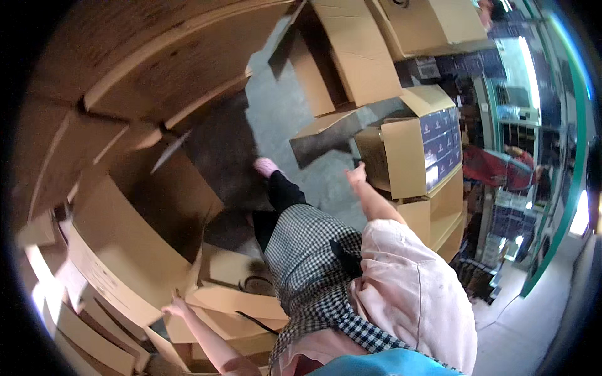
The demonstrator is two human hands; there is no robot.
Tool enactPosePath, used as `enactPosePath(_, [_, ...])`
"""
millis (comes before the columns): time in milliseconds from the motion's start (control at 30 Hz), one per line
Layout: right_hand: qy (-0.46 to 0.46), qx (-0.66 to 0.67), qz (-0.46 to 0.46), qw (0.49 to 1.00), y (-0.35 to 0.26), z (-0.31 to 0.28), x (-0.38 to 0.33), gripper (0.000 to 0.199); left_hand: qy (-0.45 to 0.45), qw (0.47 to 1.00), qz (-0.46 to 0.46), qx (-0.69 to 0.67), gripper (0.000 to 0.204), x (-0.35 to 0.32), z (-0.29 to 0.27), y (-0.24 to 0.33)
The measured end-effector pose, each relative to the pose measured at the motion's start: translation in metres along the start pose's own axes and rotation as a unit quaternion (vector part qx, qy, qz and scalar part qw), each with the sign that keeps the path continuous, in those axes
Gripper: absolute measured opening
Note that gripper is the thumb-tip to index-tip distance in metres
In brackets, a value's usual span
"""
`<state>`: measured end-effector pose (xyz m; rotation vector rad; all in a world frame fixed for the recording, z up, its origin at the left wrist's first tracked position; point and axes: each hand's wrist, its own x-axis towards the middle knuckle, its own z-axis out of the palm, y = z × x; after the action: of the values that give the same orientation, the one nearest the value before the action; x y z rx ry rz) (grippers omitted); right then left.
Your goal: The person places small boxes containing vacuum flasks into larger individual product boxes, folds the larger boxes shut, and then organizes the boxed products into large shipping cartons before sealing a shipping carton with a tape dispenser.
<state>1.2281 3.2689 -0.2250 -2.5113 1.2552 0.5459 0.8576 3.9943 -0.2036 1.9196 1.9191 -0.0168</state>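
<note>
Grey concrete floor (276,106) runs up the middle of the frame, hemmed by stacked cardboard boxes on every side. At lower left, the left hand (176,308) is laid with fingers spread against the flap of an open carton (125,250), touching it rather than gripping; nothing is held. At centre right, the right hand (357,175) is stretched toward a filled box (411,156) packed with dark blue packets, its fingers loosely open and just beside the box's near corner (whether contact is made cannot be told). Both boxes appear to be steadied or reached for at once, so the step is judged to be a reach, not a lift. A firmer hold on one edge would be called for before anything is shifted.
</note>
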Motion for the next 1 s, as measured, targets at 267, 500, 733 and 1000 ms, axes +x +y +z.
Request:
enactPosePath(267, [0.223, 0.183, -0.022, 0.957, -0.054, -0.166, 0.21, 0.11, -0.071, 0.98, -0.17, 0.077, 0.091, -0.032, -0.021, 0.065])
enactPosePath(500, [0.159, 0.41, -0.079, 0.894, -0.12, -0.132, 0.268, 0.05, -0.128, 0.622, 0.155, 0.757, 0.068, -0.139, 0.018, 0.2])
enactPosePath(733, [0.209, 0.265, -0.355, 0.872, -0.132, -0.128, 0.213, 0.017, -0.113, 0.828, 0.262, 0.483, 0.079, -0.258, 0.112, 0.355])
enactPosePath(1000, [0.106, 0.102, -0.523, 0.839, -0.114, -0.131, 0.196, 0.018, -0.172, 0.889, 0.26, 0.336, 0.068, -0.328, 0.129, 0.388])
